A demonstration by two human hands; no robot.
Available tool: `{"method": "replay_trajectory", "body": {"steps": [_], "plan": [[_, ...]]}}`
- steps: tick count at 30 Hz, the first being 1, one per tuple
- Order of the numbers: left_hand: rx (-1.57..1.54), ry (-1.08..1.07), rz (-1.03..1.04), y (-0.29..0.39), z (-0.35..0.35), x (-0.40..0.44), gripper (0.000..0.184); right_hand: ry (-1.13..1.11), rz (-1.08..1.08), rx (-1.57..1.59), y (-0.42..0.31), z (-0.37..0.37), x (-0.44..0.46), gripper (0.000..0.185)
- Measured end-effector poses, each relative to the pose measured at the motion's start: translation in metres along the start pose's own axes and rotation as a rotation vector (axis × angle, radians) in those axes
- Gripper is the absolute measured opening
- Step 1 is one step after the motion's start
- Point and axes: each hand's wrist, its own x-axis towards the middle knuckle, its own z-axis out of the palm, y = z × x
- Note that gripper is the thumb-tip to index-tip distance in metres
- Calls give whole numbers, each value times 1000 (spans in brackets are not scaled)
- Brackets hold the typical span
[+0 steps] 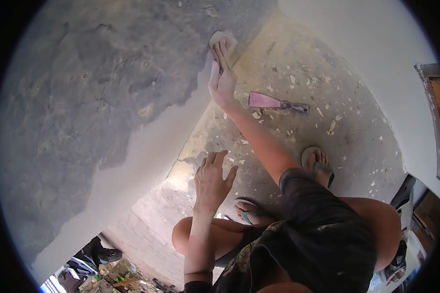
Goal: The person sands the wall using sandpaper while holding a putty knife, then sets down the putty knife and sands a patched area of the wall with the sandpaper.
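My right hand [223,80], coated in white dust, reaches up to the wall. Its fingers press a pale, dusty sanding pad [223,38] flat against the surface near the bottom edge of the wall; the pad's exact kind is hard to make out. My left hand [212,178] hovers above the floor with fingers spread and nothing in it. The wall [108,97] is dark grey and patchy, with a smooth pale band [137,151] along its lower edge. On the floor to the right of my right hand lies a putty knife [277,102] with a pinkish blade and dark handle.
Pale flakes dot the concrete floor [347,132]. My feet in green-strapped flip-flops [322,168] stand close to the putty knife. A white wall [376,44] with a framed opening [437,117] rises at the right. Dark shoe-like items [100,251] and debris [125,273] lie at lower left.
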Motion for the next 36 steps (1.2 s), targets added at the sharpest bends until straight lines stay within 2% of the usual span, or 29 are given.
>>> {"method": "replay_trajectory", "body": {"steps": [1,2,5,6,9,10,13,16,19,21,22,25,26,28,30,33,34,36], "plan": [[6,8,-2,1,-1,-1,38,-15,20,-20,23,-4,7,41],[9,15,-1,3,-1,-2,38,12,393,151,31,-6,17,41],[-7,-5,5,7,0,-3,38,67,283,102,33,3,16,40],[-17,-17,2,7,1,-2,38,74,119,45,-1,2,11,40],[20,-34,8,7,3,1,38,-35,-62,74,-18,-4,-7,39],[14,-32,3,7,3,-1,38,7,67,104,-7,-8,-5,39],[0,-21,3,7,3,-3,38,-267,809,-94,23,-16,24,39],[10,-9,-6,2,2,-3,38,199,208,106,15,-20,20,40],[23,14,-8,-2,0,-5,39,104,313,114,-11,-56,15,41],[27,18,-10,-1,-1,-9,40,185,253,171,11,-56,27,41],[22,13,-14,-1,0,-12,40,227,226,189,24,-55,30,42],[14,2,-1,0,1,-8,41,26,331,129,50,-27,33,49],[12,-6,0,-1,2,-8,42,90,359,245,38,-8,30,48],[13,-19,4,-2,3,-8,42,68,296,294,1,3,29,47],[16,-55,2,-2,5,-6,43,-12,27,252,-68,9,25,46],[22,-44,6,-2,6,-4,40,32,-138,106,-35,21,22,45],[16,-27,9,-2,3,-3,40,114,40,110,-19,17,24,43],[-6,-6,14,1,2,-6,40,65,328,180,42,12,8,42]]}}
